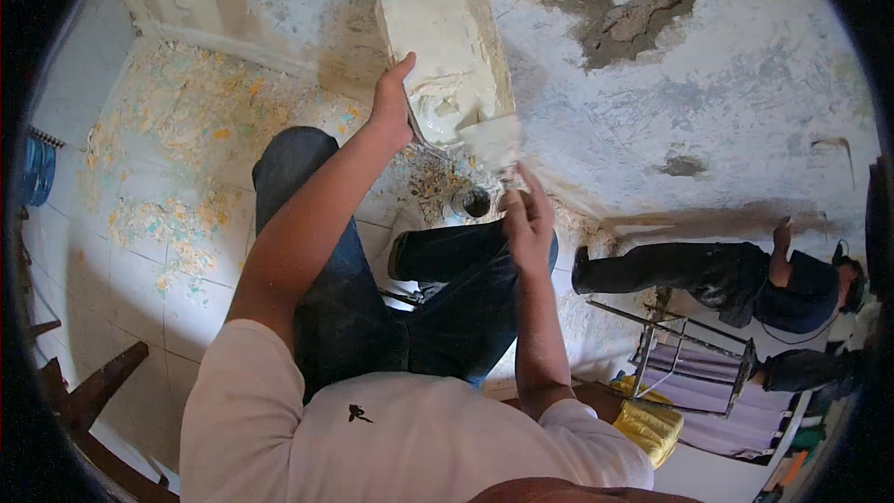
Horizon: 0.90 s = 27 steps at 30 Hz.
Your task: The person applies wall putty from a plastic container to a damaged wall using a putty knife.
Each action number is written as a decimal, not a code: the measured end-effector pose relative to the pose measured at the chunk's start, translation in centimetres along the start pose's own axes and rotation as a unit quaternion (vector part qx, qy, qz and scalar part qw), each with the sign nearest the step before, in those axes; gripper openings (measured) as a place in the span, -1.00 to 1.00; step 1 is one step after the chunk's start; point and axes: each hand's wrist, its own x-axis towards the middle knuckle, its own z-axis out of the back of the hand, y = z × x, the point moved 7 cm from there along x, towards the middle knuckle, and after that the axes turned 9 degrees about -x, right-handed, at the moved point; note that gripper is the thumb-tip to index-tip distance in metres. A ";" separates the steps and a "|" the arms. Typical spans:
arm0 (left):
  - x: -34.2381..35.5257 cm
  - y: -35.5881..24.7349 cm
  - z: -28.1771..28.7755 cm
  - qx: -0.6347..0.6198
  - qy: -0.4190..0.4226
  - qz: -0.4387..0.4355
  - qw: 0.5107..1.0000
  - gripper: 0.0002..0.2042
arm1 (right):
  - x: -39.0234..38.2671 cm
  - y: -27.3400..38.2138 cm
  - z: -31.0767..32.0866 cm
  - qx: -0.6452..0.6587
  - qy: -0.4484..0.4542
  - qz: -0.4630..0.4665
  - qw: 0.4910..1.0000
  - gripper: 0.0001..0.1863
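Note:
My left hand [393, 104] grips the left side of a shallow rectangular tray [508, 93], its thumb over the rim. Creamy white putty [438, 37] fills the tray, smooth at the far end and churned up at the near end. A putty knife [492, 138] with a coated, slightly blurred blade is in my right hand [529, 222]. Its blade lies over the tray's near right corner, touching or just above the putty; I cannot tell which. The fingers hide most of its handle. The tray is held up in front of my bent knees, close to the wall.
The patchy wall [745, 102] has a rough grey patch [643, 26]. Paint flakes [182, 144] litter the tiled floor; a round can [472, 202] stands below the tray. Right: another person [712, 275], a metal frame [694, 354], a yellow bag [649, 428]. Left: dark wooden furniture [107, 387].

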 end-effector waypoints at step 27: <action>-0.8 0.2 2.9 0.077 0.001 0.045 0.996 -0.44 | 4.0 9.5 -2.6 -0.487 0.227 0.328 0.777 -0.56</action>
